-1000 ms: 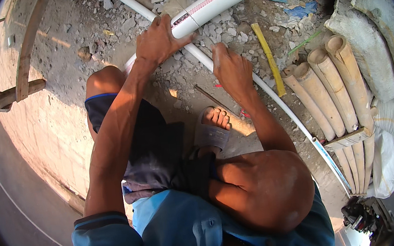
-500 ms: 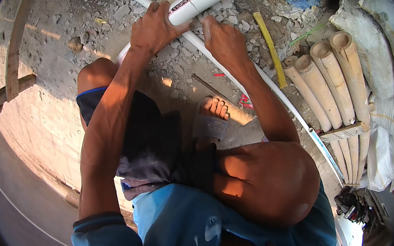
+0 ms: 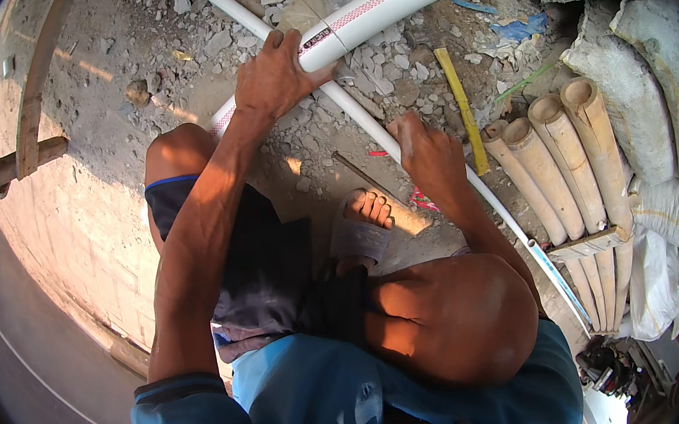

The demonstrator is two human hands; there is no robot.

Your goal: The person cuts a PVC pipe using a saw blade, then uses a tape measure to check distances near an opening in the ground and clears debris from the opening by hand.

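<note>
The right hand (image 3: 434, 159) is forming a fist over the thin white pipe (image 3: 362, 117); I cannot tell whether it is pinching anything. Farther out, the left hand (image 3: 270, 77) is clasping the thick white pipe (image 3: 383, 10), which is crossing the thin one.

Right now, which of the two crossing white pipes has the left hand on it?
The thick white pipe, patterned along its length in red: the left hand grips it. The thin white pipe passes underneath and shows no red.
</note>
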